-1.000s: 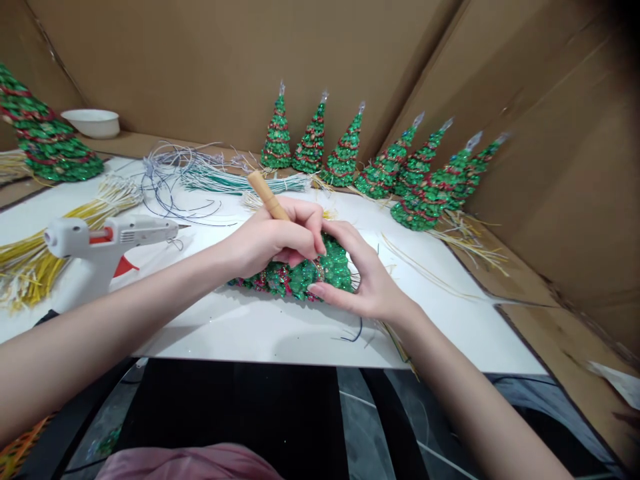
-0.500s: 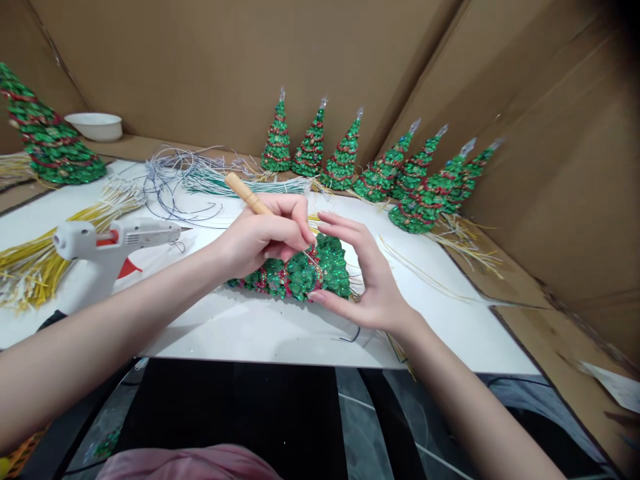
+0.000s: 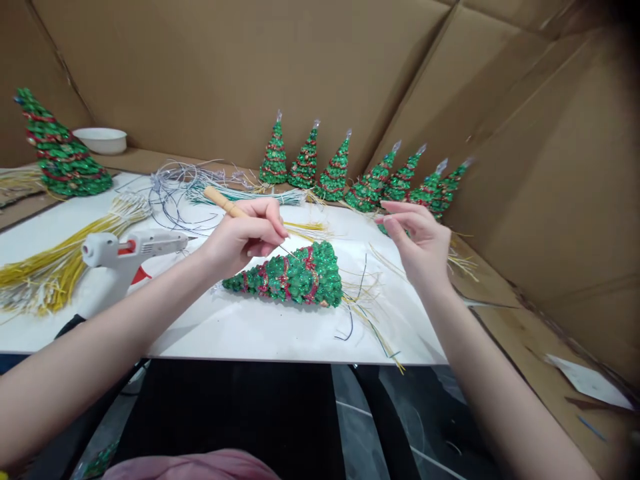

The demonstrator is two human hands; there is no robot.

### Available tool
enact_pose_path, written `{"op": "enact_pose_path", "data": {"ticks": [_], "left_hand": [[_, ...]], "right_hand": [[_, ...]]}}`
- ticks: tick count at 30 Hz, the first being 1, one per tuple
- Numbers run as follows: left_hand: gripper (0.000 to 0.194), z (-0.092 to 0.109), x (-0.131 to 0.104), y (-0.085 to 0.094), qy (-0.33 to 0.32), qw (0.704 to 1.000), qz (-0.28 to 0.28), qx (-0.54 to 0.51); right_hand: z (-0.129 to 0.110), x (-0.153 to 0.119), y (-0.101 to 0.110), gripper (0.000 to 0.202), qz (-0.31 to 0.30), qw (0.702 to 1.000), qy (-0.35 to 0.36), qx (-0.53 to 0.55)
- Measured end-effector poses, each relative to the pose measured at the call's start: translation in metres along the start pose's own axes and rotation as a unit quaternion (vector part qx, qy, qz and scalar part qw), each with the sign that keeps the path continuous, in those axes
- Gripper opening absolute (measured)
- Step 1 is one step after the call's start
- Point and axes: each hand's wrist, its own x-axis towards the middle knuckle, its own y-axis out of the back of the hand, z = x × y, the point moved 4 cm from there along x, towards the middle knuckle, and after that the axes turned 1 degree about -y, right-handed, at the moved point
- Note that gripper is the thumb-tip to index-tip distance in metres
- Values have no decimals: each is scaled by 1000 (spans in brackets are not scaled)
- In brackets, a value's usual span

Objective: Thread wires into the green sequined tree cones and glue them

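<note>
A green glittery tree with red garlands (image 3: 295, 275) lies on its side on the white table (image 3: 220, 333), its tip to the left. Wires stick out of its base. My left hand (image 3: 250, 230) is closed around a wooden-handled tool (image 3: 224, 201), whose thin metal tip reaches down to the tree's upper side. Off to the right, my right hand (image 3: 417, 243) is raised away from the tree. Its thumb and fingertips are close together, and anything between them is too small to make out.
A white glue gun (image 3: 113, 260) stands at the left beside yellow wires (image 3: 65, 253). Tangled wires (image 3: 175, 193) lie behind. Several small trees (image 3: 335, 170) line the back, a larger tree (image 3: 63, 157) stands far left near a white bowl (image 3: 101, 141). Cardboard walls surround the table.
My right hand has let go of the tree and moved right and up, its fingers now drawn together. My left hand has shifted slightly left with the tool. The view has turned a little.
</note>
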Motion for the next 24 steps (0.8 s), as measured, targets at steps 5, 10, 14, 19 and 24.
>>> {"op": "enact_pose_path", "data": {"ticks": [5,10,14,19,24], "left_hand": [[11,0,0,6,-9,1000,7,-3],[11,2,-1,7,-17,1000,10,15],[11,1,-3,8,-24,999,7,29],[10,0,-4,10,-25,998,-4,51],[9,0,-7,14,-29,996,-17,78]], "right_hand": [[-14,-5,-6,26,-25,999,10,-37],[-46,-14,-14,17,-62,997,50,-26],[-71,-24,-20,18,-107,992,72,-17],[-89,-35,-31,41,-205,975,89,-19],[-80,-39,-41,76,-301,950,72,-29]]}}
